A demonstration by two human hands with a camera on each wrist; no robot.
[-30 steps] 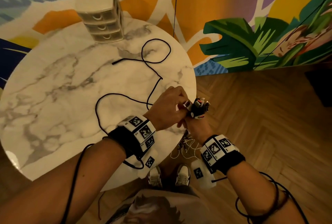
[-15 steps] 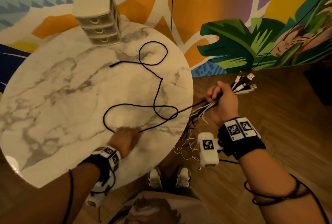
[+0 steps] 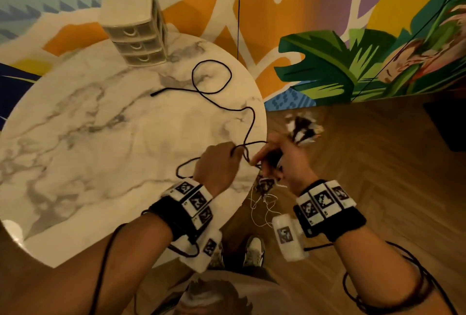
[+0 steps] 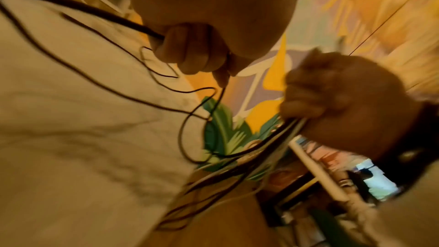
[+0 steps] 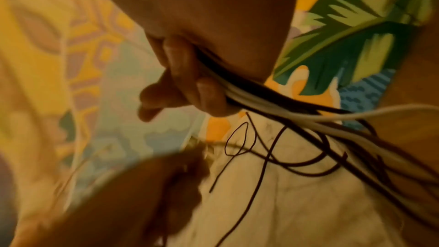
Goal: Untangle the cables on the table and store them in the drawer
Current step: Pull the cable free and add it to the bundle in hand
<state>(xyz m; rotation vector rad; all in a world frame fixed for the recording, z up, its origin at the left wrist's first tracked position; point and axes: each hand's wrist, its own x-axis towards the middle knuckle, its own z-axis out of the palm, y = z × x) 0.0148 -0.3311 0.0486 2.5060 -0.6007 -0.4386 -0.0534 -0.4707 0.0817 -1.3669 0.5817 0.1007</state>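
Here the left hand (image 3: pixel 219 163) curls its fingers round the black cable (image 3: pixel 248 123) at the near right edge of the marble table (image 3: pixel 100 138) — the rest of it snakes across the top toward the small drawer unit (image 3: pixel 137 34). Just beside it, past the table edge, the right hand (image 3: pixel 287 160) clenches a bundle of black and white cables (image 5: pixel 249 93), plugs fanning upward, blurred.
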